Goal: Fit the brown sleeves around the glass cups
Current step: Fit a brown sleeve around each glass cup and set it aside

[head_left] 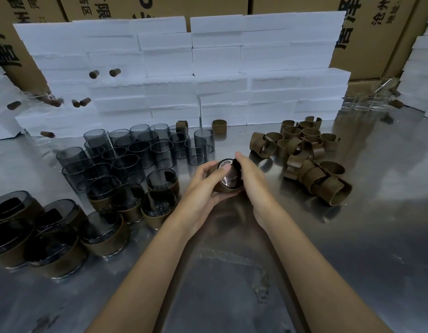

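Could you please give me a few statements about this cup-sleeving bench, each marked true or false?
1. Both hands, left hand and right hand, hold one glass cup. True.
2. The loose brown sleeves are piled left of the hands. False: the pile lies to their right.
3. The cups with sleeves on stand nearer the person than the bare cups. True.
4. The table is wooden. False: it is shiny metal.
5. White foam blocks are stacked behind the cups. True.

Both forearms reach forward, left hand (pixel 203 186) and right hand (pixel 250 179) curled together, fingers gripping, thumbs up.
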Demonstrator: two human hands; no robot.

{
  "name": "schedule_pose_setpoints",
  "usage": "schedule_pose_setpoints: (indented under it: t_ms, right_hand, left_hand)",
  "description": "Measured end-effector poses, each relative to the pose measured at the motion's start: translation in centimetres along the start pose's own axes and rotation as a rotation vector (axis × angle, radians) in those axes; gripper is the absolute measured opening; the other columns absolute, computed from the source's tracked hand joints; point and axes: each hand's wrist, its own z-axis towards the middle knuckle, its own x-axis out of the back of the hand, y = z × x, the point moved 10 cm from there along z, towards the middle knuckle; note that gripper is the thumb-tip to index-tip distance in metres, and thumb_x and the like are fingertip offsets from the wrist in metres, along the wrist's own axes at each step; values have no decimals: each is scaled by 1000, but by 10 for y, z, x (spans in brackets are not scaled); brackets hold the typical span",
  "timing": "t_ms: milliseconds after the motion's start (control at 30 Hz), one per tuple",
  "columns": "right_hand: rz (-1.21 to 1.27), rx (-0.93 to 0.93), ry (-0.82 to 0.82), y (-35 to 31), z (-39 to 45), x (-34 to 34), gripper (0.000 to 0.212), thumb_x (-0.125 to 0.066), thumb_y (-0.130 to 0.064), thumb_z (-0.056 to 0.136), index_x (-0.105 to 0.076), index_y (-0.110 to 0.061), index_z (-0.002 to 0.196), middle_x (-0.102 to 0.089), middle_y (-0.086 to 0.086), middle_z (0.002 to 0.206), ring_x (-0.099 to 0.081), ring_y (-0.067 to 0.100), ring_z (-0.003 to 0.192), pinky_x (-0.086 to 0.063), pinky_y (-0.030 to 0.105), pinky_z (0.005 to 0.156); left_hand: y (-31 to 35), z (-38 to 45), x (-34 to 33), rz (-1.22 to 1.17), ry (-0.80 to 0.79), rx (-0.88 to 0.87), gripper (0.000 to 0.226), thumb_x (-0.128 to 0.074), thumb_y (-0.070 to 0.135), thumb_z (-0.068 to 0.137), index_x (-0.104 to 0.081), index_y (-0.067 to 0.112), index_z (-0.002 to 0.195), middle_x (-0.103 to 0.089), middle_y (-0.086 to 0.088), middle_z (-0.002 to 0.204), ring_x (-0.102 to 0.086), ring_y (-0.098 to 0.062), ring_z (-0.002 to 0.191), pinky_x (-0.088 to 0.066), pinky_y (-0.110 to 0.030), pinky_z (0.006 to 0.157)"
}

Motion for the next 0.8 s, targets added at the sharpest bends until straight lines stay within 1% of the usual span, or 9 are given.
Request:
schedule_pose_setpoints:
  t_ms: [133, 267, 333, 400, 467, 533, 633, 700, 800]
  right_hand:
    - [240, -96, 1, 3, -6, 9, 40, -53, -48, 97, -65, -10, 91, -70, 9, 89, -67, 21, 83, -53, 35, 79]
    - [403, -199, -7, 9, -17, 10, 33, -58, -42, 96, -60, -10, 103, -64, 17, 100, -64, 28, 90, -51, 39, 85]
    - [397, -182, -38, 5, -22, 3, 29, -63, -38, 94, -61, -10, 96, -69, 15, 99, -69, 28, 90, -53, 39, 86]
    - [334, -128, -40, 2, -25, -7, 27, -68, -36, 92, -67, -11, 101, -76, 16, 105, -74, 31, 99, -58, 44, 94]
    - [304, -74, -13, 2, -28, -16, 20, -71, -36, 92, -69, -16, 94, -79, 12, 96, -76, 29, 94, -61, 43, 87]
    - [369, -92, 4, 6, -28, -21, 21, -72, -37, 91, -66, -18, 84, -78, 9, 87, -76, 27, 86, -59, 38, 79]
    - [472, -143, 13, 9, -26, -19, 27, -70, -39, 89, -59, -17, 78, -69, 11, 88, -69, 29, 85, -55, 41, 85]
    - [458, -131, 35, 8, -26, -13, 27, -71, -39, 88, -59, -17, 78, -67, 12, 87, -67, 30, 84, -55, 43, 85]
    - [422, -76, 39, 3, -27, -12, 28, -72, -35, 88, -63, -21, 66, -65, 6, 72, -66, 24, 71, -57, 34, 69]
  left_hand:
    - [-1, -5, -14, 123, -129, 1, 53, -74, 9, 89, -54, 15, 137, -63, -8, 129, -72, -14, 106, -60, -28, 85]
    - [-6, -12, -28, 151, -196, 20, 56, -77, 25, 80, -60, 20, 133, -68, -5, 124, -71, -12, 107, -57, -25, 84]
    - [-6, -13, -24, 78, -102, 40, 42, -71, 42, 90, -68, 21, 125, -73, -5, 121, -73, -14, 106, -60, -29, 81]
    - [-5, -12, -5, 76, 112, 55, 40, -55, 51, 101, -73, 18, 117, -77, -8, 115, -74, -20, 105, -59, -34, 83]
    - [1, -14, 9, 147, 252, -7, 40, -48, 45, 106, -74, 15, 105, -78, -10, 105, -75, -23, 101, -57, -36, 86]
    - [5, -16, 7, 175, 252, -75, 34, -46, 36, 108, -69, 12, 100, -76, -16, 108, -73, -27, 106, -56, -42, 98]
    - [2, -16, 1, 136, 230, -72, 23, -47, 30, 108, -59, 14, 99, -67, -20, 112, -67, -31, 113, -47, -52, 110]
    - [-1, -14, 0, 117, 224, -49, 22, -50, 32, 107, -60, 14, 98, -68, -19, 112, -67, -33, 115, -48, -52, 109]
    - [-7, -13, 6, 74, 240, 6, 34, -58, 39, 102, -71, 10, 113, -75, -18, 113, -73, -31, 109, -56, -45, 101]
